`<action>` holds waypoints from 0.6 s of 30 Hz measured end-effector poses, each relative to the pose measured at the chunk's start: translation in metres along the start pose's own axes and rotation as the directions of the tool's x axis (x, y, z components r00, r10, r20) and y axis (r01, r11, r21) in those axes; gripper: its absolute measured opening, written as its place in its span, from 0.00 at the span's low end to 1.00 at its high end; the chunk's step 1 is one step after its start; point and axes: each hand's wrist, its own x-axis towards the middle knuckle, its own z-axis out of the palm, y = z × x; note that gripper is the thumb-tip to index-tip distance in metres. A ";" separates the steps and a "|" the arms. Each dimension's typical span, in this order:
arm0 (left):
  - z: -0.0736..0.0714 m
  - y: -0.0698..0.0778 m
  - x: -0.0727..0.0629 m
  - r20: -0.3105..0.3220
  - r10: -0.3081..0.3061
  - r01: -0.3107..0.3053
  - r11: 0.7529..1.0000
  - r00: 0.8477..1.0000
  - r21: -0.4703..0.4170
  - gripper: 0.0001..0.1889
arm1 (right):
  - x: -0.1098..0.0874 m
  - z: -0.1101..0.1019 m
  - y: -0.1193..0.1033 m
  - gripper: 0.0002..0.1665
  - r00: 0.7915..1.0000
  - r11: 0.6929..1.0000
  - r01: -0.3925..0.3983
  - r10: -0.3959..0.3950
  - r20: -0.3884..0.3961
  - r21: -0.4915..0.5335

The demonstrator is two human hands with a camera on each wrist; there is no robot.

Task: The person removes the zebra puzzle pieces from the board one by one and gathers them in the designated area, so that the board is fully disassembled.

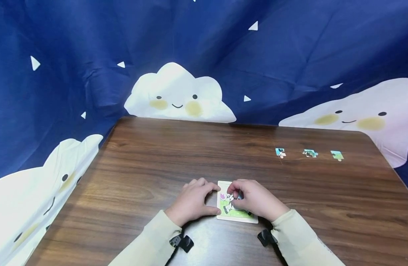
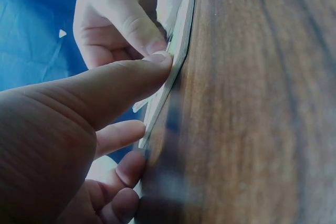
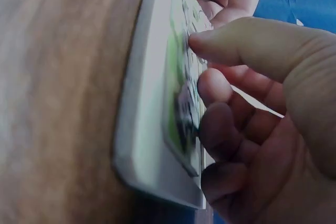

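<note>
**Both your hands are at the small puzzle board, three loose pieces lying off to the far right**

The puzzle board [image 1: 237, 219] lies flat at the near side of the worktop [image 1: 150, 155], between your hands. Its pale rim surrounds a picture with green ground, a white-and-dark figure and a pink patch at the left.

Your left hand [image 1: 194, 199] is at the board's left edge, its thumb and index finger well apart and their tips touching that edge, one nearer you and one farther.

Your right hand [image 1: 257, 198] reaches over the board from the right. Its fingers are bent, with a small gap between thumb and index finger, and the thumb tip meets the picture; you cannot tell whether they pinch a piece.

On the far right, three pieces sit in a row, well apart from the board: a blue-and-white piece [image 1: 280, 152] at the left, a dark-patterned piece [image 1: 310, 153] in the middle and a blue-and-green piece [image 1: 337, 154] at the right.

Beyond the worktop hangs a blue cloth [image 1: 277, 55] with smiling white clouds.
</note>
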 end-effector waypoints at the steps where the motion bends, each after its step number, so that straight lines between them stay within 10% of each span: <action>1: 0.000 0.000 0.000 0.002 -0.001 0.001 1.000 1.000 0.002 0.33 | 0.000 0.000 -0.001 0.13 1.000 1.000 -0.010 0.010 0.002 0.008; 18: -0.003 0.007 -0.002 0.019 -0.032 0.032 0.999 0.999 0.022 0.34 | -0.002 0.003 -0.002 0.12 0.997 0.996 0.038 -0.043 -0.065 -0.078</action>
